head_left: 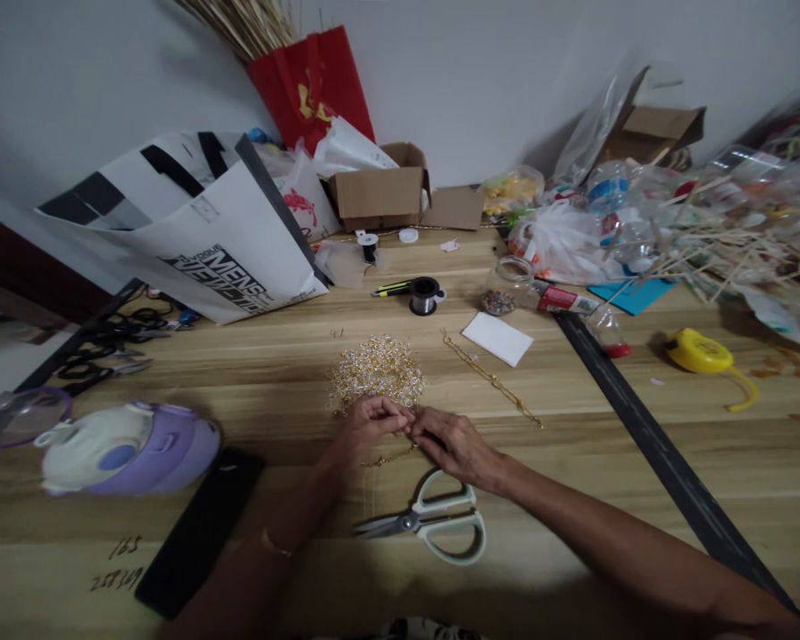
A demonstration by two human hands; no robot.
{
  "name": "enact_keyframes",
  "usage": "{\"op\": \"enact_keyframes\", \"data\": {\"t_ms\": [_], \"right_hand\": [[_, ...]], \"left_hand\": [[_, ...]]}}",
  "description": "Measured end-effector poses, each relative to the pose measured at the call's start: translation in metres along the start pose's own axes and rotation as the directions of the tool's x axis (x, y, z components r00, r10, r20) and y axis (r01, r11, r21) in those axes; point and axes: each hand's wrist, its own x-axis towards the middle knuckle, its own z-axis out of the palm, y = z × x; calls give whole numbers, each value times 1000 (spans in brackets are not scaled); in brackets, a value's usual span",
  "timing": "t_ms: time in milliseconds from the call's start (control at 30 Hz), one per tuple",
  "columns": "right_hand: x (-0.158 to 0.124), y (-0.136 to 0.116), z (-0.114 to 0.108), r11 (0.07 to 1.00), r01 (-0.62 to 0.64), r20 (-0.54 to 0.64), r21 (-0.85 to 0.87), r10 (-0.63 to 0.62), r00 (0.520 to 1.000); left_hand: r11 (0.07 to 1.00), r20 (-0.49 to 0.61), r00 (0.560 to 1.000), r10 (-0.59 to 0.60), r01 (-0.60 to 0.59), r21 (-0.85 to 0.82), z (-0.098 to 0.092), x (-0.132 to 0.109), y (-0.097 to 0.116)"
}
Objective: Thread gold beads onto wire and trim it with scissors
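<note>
My L hand [379,416] & R hand [450,437] pinched narrow; can't tell on what. Chain [395,457] best left slack, scissors [410,522] clear.

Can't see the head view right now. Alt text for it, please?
A person's left hand and right hand meet at the near edge of a pile of small shiny pieces, a gold chain just below their fingers; what they pinch is too small to tell. Scissors lie nearer the person, and a second chain lies right of the pile.
</note>
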Motion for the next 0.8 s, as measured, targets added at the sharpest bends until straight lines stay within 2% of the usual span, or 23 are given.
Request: {"op": "enact_keyframes", "data": {"t_ms": [233,567,800], "right_hand": [[0,-1,0,1000,3,0,0,-3,1000],[3,-4,-4,1000,2,-8,9,-2,1000],[1,1,-2,999,-23,-45,42,25,999]], "left_hand": [[1000,13,1000,-17,18,-23,0,-1,1],[991,-60,998,-14,22,129,-11,2,9],[978,-9,1000,12,-10,207,-9,2,1]]}}
